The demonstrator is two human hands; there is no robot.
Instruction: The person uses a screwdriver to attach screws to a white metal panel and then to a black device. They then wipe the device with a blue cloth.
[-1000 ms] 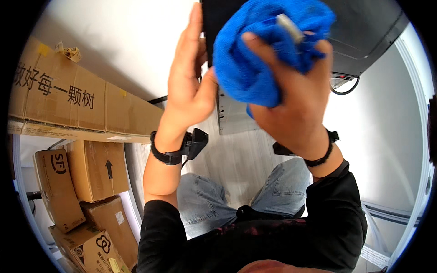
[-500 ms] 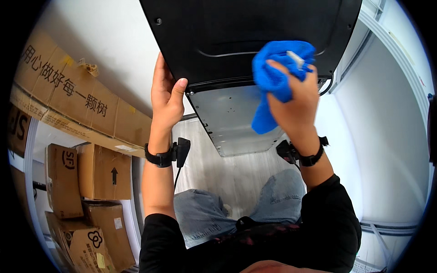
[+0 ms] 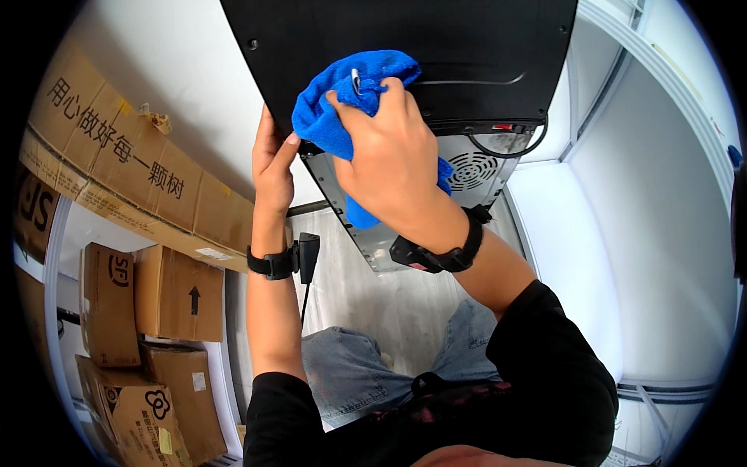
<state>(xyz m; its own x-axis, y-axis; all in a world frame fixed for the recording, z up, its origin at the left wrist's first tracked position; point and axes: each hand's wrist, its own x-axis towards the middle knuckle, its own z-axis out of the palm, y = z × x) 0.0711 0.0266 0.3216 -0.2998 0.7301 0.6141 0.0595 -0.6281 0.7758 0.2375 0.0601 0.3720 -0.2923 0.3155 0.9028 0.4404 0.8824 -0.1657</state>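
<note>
A black box-shaped appliance (image 3: 475, 43) with a screwed-on panel stands tilted in front of me. Below the panel, its bare silver metal part (image 3: 447, 175) has a round slotted vent and a black cable looping at the right. My left hand (image 3: 274, 167) grips the panel's left edge, the thumb in front and the other fingers mostly hidden behind. Bunched in my right hand (image 3: 389, 148) is a blue cloth (image 3: 323, 93) with a small white tag. The cloth presses on the panel near its lower left corner, and one end hangs below my palm.
At the left, a long cardboard box (image 3: 132, 156) lies above several smaller boxes (image 3: 179, 292) on a white-framed rack. White wall panels (image 3: 661, 210) with metal framing close off the right. Under my knees is a pale wood-grain floor (image 3: 334, 303).
My right hand has carried the cloth leftward across the panel to its left side, uncovering the vent and the cable. The appliance appears shifted slightly left. My left hand keeps its hold.
</note>
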